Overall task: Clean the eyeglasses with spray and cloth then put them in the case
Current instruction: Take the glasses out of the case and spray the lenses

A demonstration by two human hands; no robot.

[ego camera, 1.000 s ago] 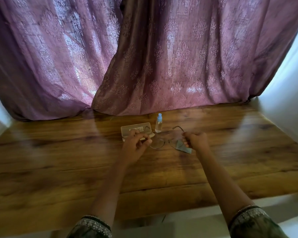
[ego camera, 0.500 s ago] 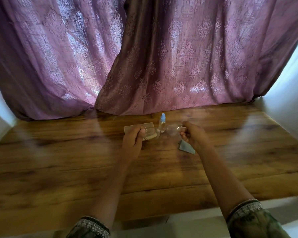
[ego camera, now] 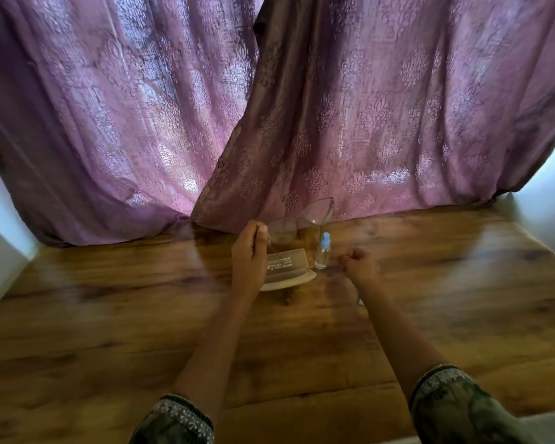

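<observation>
A purple patterned curtain [ego camera: 366, 123] hung along the far side of the wooden tabletop [ego camera: 141, 315], its folds resting on the wood right behind the task's things. White walls closed in the left [ego camera: 0, 251] and right [ego camera: 551, 213] sides. The near and outer stretches of the tabletop lay open on both sides of the forearms. Dark embroidered sleeves [ego camera: 177, 421] showed at the bottom edge.

The eyeglasses [ego camera: 284, 231] were held in the air above the case [ego camera: 287, 267], tilted so that the right lens sat higher, against the curtain. One temple hung down toward the spray bottle [ego camera: 322, 253]. The left hand [ego camera: 249, 251] pinched the frame at its left end, fingers curled round it. The right hand [ego camera: 359, 265] hovered low, just right of the bottle, clenched, with nothing seen in it.

The case sat open between the hands, its clear printed lid standing up over a pale base. Blur and the lid hid what lay inside. The bottle stood upright just beside the case's right end, clear-bodied with a blue cap. Its fill level could not be told.
</observation>
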